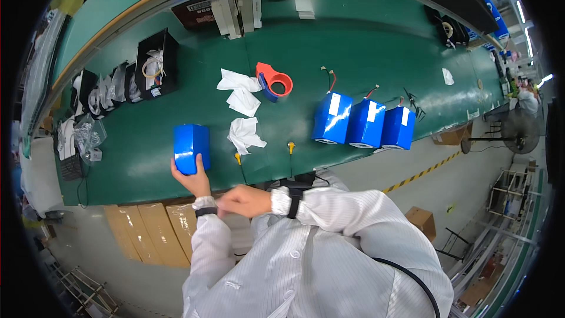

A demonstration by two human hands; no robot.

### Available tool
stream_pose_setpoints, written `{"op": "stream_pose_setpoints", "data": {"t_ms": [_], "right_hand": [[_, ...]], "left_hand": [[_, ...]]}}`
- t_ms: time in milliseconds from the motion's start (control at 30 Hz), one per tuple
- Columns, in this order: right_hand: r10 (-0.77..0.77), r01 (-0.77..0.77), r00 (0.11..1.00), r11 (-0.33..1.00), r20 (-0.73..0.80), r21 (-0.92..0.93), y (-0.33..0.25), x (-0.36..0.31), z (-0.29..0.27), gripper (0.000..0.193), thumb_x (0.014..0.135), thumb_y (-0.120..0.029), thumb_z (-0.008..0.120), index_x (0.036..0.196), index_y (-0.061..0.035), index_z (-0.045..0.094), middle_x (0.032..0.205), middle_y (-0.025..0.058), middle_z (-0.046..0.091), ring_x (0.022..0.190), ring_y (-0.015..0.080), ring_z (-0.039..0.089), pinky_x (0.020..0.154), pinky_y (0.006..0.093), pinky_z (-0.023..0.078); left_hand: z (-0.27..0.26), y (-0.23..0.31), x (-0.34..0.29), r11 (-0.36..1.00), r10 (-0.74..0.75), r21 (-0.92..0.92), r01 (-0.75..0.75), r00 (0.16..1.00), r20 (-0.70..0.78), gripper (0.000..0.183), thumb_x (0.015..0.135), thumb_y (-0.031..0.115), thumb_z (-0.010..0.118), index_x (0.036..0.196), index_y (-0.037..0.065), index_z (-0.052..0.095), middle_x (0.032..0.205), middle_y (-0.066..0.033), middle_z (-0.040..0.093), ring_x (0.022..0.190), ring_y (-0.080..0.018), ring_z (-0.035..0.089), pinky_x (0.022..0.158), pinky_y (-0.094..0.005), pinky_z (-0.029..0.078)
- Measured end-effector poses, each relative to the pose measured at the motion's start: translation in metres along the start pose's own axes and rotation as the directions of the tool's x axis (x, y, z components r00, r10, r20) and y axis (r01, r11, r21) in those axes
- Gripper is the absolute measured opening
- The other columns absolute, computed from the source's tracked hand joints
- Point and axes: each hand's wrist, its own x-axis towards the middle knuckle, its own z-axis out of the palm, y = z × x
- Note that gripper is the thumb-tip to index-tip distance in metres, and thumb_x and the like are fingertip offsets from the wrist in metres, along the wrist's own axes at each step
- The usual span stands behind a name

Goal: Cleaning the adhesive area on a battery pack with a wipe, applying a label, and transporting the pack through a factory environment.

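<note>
My left hand (193,179) grips the near end of a blue-wrapped battery pack (190,144), thumb on one side and fingers on the other, at the table's front left. My right hand (246,201) is closed, its fingers curled beside my left cuff and the black wrist strap (206,211); whatever lies between the fingertips is hidden. To the right, three similar blue packs, the nearest to me a battery pack (332,119) with a white label, stand in a row with short wires at their far ends.
Crumpled white wipes (246,134) lie mid-table beside a red and blue tape dispenser (276,84). Two yellow plugs (291,148) sit at the front edge. Black bins (158,65) hold parts at the left. Cardboard boxes (150,232) stand below the table; a fan (518,131) is at the right.
</note>
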Motion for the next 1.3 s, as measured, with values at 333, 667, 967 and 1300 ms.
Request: {"op": "stream_pose_setpoints", "data": {"t_ms": [333,667,967,1300], "right_hand": [[0.197,-0.419,0.724,0.887,-0.661,-0.196,0.072,-0.161,-0.045,0.017,0.096,-0.011,0.061,0.104,0.0018,0.069,0.086,0.0101,0.071,0.077,0.0172,0.067,0.072,0.0318,0.054],[0.113,-0.184,0.968,0.926,-0.222,-0.33,0.031,-0.251,-0.081,0.018,0.096,0.001,0.047,0.089,0.0031,0.063,0.096,0.0128,0.069,0.091,0.0209,0.065,0.084,0.0309,0.049],[0.486,-0.448,0.874,0.793,-0.014,-0.413,0.108,-0.279,-0.084,0.028,0.105,-0.025,0.06,0.089,-0.0026,0.065,0.076,-0.0016,0.062,0.054,0.005,0.052,0.045,0.0214,0.041],[0.586,-0.264,0.716,0.73,0.378,-0.631,0.138,-0.177,0.037,0.035,0.101,-0.025,0.063,0.128,-0.0021,0.06,0.113,0.0141,0.07,0.088,0.0236,0.072,0.075,0.0364,0.059]], "left_hand": [[-0.03,-0.012,-0.01,0.999,0.036,0.019,-0.039,0.993,0.114,0.11,0.084,0.031,0.085,0.157,-0.004,0.01,0.159,-0.0269,0.023,0.148,-0.038,0.028,0.121,-0.047,0.025],[-0.176,-0.101,-0.237,0.89,-0.419,-0.06,0.452,0.758,-0.501,0.073,0.098,0.036,0.068,0.148,-0.005,0.035,0.15,-0.0274,0.042,0.138,-0.0361,0.045,0.115,-0.0456,0.036],[-0.209,-0.066,-0.591,0.444,-0.653,0.101,0.89,0.399,-0.644,0.054,0.093,0.027,0.069,0.136,-0.003,0.054,0.126,-0.0249,0.064,0.115,-0.037,0.064,0.1,-0.0442,0.05],[-0.176,-0.058,-0.797,0.192,-0.927,0.244,0.951,0.258,-0.274,0.058,0.09,0.037,0.072,0.134,0.001,0.061,0.128,-0.0216,0.066,0.113,-0.0355,0.066,0.099,-0.0419,0.052]]}}
